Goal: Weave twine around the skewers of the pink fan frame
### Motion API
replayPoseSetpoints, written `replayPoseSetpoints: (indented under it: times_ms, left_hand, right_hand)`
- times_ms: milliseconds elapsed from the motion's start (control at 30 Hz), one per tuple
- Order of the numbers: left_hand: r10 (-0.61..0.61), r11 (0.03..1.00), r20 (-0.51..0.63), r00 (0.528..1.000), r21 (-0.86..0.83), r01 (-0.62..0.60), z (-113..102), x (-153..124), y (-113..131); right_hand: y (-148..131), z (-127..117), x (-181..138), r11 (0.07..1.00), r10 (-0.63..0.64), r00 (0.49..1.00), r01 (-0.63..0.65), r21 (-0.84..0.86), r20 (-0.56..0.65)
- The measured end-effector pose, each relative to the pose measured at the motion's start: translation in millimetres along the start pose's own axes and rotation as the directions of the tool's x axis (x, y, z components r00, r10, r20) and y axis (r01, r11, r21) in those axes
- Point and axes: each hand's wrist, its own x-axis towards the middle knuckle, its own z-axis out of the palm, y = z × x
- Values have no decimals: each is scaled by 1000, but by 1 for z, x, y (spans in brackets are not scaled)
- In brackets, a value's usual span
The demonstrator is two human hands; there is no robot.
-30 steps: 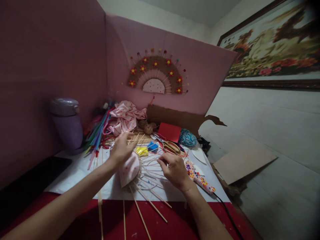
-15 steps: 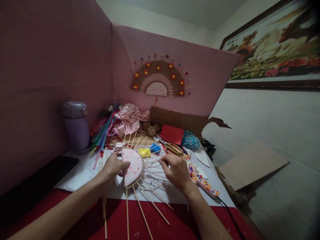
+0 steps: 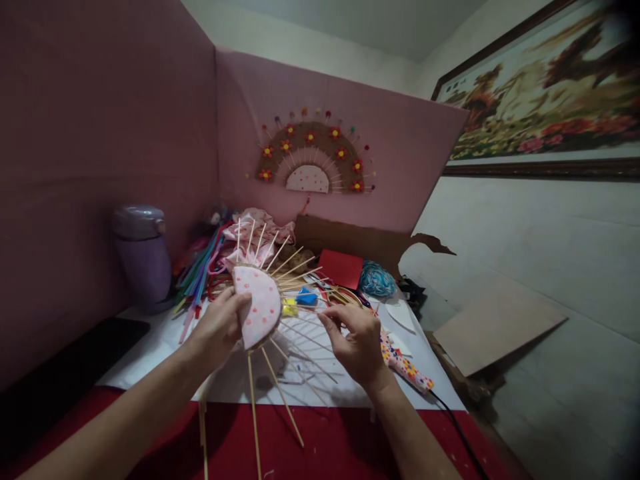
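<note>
My left hand [image 3: 225, 323] grips the straight edge of a half-round piece [image 3: 257, 310] covered in pale pink dotted fabric, thumb on its front. Several thin wooden sticks [image 3: 283, 390] fan out from its curved edge, up, right and down. To the right, my right hand [image 3: 353, 340] is closed in a pinch at the outer end of one right-pointing stick; its fingertips partly hide that end. Behind the sticks lie a yellow piece [image 3: 289, 307] and a blue piece [image 3: 307, 297].
A purple bottle [image 3: 143, 257] stands left, beside colourful pipe cleaners [image 3: 203, 270]. Scissors [image 3: 345, 295], a red sheet [image 3: 341, 268] and blue yarn [image 3: 377, 279] lie behind. A flower-patterned tool [image 3: 405, 367] with a black cord is at right. A finished fan-shaped decoration [image 3: 313, 137] hangs on the pink panel.
The half-round piece has risen and tilted slightly in my left hand, its upper sticks now standing higher in front of the pink cloth. My right hand stays nearly in place, still pinching.
</note>
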Motion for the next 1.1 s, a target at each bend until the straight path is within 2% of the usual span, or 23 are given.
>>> replayPoseSetpoints:
  times_ms: [133, 300, 433, 600, 667, 733, 800, 867, 933, 1000, 1100]
  left_hand:
    - [79, 992, -43, 996, -98, -83, 10, 19, 10]
    - [167, 981, -18, 986, -98, -168, 21, 43, 10]
    - [178, 979, -8, 984, -99, -178, 27, 47, -2]
    - [168, 979, -32, 985, -109, -170, 27, 40, -15]
    - [125, 984, 23, 992, -132, -121, 26, 34, -16]
    - [29, 988, 147, 989, -154, -6, 25, 26, -14]
    - [-79, 981, 275, 958, -149, 123, 23, 19, -13]
    - [-173, 964, 356, 918, -132, 232, 21, 14, -13]
    - [-248, 939, 374, 894, -132, 316, 17, 13, -13]
    - [-304, 914, 339, 890, -160, 373, 14, 15, -12]
    - [-338, 889, 303, 891, -210, 408, 8, 20, -10]
  right_hand:
    - [-3, -1, 1, 993, -85, 995, 89, 71, -53]
    - [-8, 3, -1, 983, -133, 990, 126, 135, 40]
    - [-13, 8, -5, 981, -175, 976, 162, 107, 126]
    - [-22, 15, -9, 963, -270, 943, 269, 33, 192]
    - [-25, 18, -10, 957, -290, 937, 289, 36, 192]
    - [-28, 20, -11, 953, -303, 935, 301, 42, 182]
    - [-30, 21, -11, 951, -309, 934, 306, 44, 180]
    - [-32, 21, -10, 951, -309, 932, 304, 52, 192]
    - [-34, 17, -9, 949, -315, 926, 303, 86, 210]
    - [-34, 10, -8, 949, -306, 932, 281, 144, 196]
    - [-29, -5, -6, 956, -212, 973, 187, 228, 90]
